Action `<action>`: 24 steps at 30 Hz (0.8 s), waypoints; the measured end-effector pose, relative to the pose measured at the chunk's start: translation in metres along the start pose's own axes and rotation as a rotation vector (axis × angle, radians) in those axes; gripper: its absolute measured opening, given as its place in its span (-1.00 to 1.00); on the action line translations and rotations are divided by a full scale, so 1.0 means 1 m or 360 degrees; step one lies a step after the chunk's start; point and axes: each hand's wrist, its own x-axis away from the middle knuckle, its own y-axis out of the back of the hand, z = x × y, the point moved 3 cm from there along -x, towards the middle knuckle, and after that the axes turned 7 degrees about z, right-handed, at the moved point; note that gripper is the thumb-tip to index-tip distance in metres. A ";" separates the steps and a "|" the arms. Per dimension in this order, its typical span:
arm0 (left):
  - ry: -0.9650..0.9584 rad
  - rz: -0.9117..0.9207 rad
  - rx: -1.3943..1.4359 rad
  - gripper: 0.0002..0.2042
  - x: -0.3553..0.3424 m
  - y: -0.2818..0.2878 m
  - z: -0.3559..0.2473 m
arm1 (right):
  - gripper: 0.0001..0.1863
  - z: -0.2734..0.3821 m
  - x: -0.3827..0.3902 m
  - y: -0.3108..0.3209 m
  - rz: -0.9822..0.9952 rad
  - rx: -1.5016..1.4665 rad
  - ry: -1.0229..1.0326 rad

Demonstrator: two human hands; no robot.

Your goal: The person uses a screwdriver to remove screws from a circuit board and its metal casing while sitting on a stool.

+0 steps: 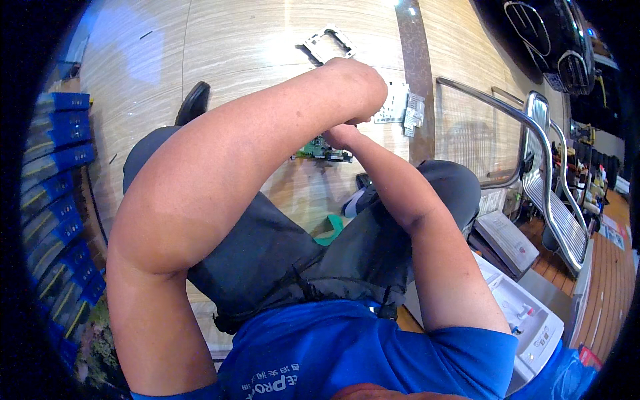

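Observation:
Over the floor in front of me, my left hand (363, 90) is bent sharply down at the wrist. Its fingers curl underneath, mostly out of sight. Just below it, my right hand (341, 136) is closed, its fingertips hidden. What either hand grips does not show. A green circuit board (315, 148) with small connectors along its edge lies right beside my right hand, partly covered by my left forearm. Beyond my left hand is a white and black rectangular frame (331, 45). To its right lies a pale metal plate (395, 103) with small holes.
A small silvery slotted part (414, 113) lies by the plate. Between my legs is a green strip (329, 230). A metal-tube chair (548, 180) stands at right, near a white casing (530, 320). Blue boxes (57, 180) are stacked along the left.

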 end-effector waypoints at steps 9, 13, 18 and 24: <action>-0.0029 -0.0033 0.0014 -0.77 -0.002 0.002 -0.002 | -0.32 -0.017 0.000 -0.010 0.0013 -0.0038 0.0067; -0.0079 -0.0037 -0.0010 -0.81 -0.001 0.002 -0.002 | -0.29 -0.007 0.005 0.006 0.0039 -0.0031 -0.0039; -0.0009 0.0024 0.0010 -0.79 0.003 -0.001 0.005 | -0.43 0.015 0.006 0.020 0.0238 -0.0168 -0.0199; -0.0031 -0.0035 0.0023 -0.81 0.010 0.005 0.002 | -0.54 -0.022 -0.006 -0.016 0.0361 -0.0477 -0.0388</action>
